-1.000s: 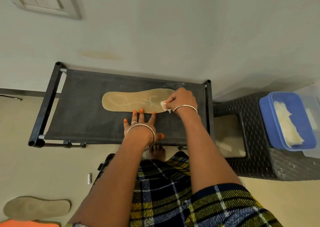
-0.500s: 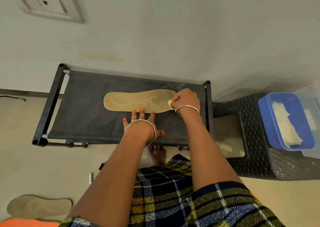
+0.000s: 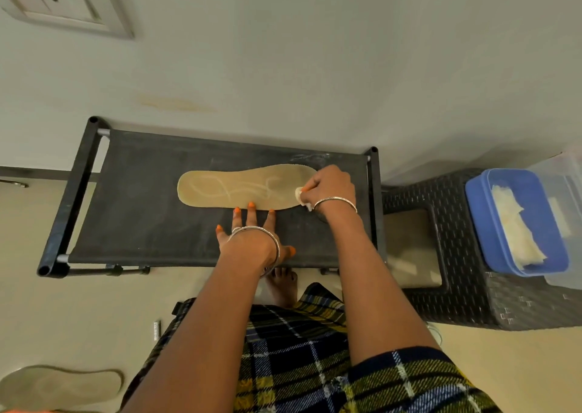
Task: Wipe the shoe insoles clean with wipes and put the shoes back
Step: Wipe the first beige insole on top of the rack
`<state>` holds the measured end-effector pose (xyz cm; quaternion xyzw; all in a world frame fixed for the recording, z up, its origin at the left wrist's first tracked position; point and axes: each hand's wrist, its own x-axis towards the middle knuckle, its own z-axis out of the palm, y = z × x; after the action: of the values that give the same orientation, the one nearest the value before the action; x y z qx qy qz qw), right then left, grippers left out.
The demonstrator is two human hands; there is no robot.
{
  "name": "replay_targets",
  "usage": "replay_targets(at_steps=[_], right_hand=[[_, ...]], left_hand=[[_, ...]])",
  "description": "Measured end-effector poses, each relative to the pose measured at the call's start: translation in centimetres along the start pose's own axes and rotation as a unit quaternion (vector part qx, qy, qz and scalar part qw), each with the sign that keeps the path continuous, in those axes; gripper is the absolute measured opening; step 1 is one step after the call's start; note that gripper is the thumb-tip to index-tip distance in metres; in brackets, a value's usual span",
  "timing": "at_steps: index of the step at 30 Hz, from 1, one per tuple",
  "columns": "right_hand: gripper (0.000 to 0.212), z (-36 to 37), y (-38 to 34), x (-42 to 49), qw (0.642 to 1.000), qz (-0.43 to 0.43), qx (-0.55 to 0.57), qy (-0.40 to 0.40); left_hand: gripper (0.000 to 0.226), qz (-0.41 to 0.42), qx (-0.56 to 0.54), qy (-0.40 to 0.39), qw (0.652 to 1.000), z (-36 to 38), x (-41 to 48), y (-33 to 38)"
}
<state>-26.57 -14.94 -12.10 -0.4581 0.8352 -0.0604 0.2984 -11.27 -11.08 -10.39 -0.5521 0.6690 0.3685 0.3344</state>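
The right hand [image 3: 330, 189] has its fingers curled round a small white crumpled wipe [image 3: 299, 194] and presses it onto the right end of a tan flat insole [image 3: 239, 184]. The insole lies lengthwise on the top of a black fabric-topped metal-frame rack [image 3: 135, 198], towards the rack's back edge, and bears pale looping streaks. The left hand [image 3: 252, 239] lies flat on the rack's fabric in front of the insole with fingers straight and spread, holding nothing; its middle fingertips touch the insole's near edge.

Just to the right of the rack stands a dark woven stool [image 3: 466, 302]. A blue rectangular plastic tub [image 3: 475, 211] on it holds pale folded wipes [image 3: 516, 226]. On the floor, well in front of the rack's left end, lies a second tan insole [image 3: 59, 384].
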Motion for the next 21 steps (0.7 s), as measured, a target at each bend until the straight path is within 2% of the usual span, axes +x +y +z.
replay_targets(at_steps=[3,5,9,11,16,21], right_hand=[[0.006,0.7,-0.9,-0.7,0.996,-0.07,-0.011,-0.057],[0.007,0.5,-0.7,-0.6,0.996,-0.066,-0.019,-0.062],[0.017,-0.2,0.7,0.7,0.999,0.023,-0.013,0.021],[0.025,0.3,0.3,0.7,0.999,0.022,-0.022,0.041],[0.025,2.3,-1.6,-0.2,0.996,-0.046,-0.05,-0.06],[0.027,0.2,0.5,0.9,0.999,0.032,-0.015,0.033]], left_hand=[[0.092,-0.007,0.008,-0.002,1.0,0.1,0.3,0.4],[0.093,-0.009,0.01,-0.005,1.0,0.2,0.4,0.4],[0.092,-0.003,0.005,-0.01,1.0,0.0,0.4,0.1],[0.093,-0.004,0.005,-0.01,1.0,0.0,0.5,0.1],[0.094,-0.012,0.006,-0.012,1.0,0.1,0.8,0.5],[0.094,-0.002,0.006,-0.013,1.0,0.0,0.7,0.2]])
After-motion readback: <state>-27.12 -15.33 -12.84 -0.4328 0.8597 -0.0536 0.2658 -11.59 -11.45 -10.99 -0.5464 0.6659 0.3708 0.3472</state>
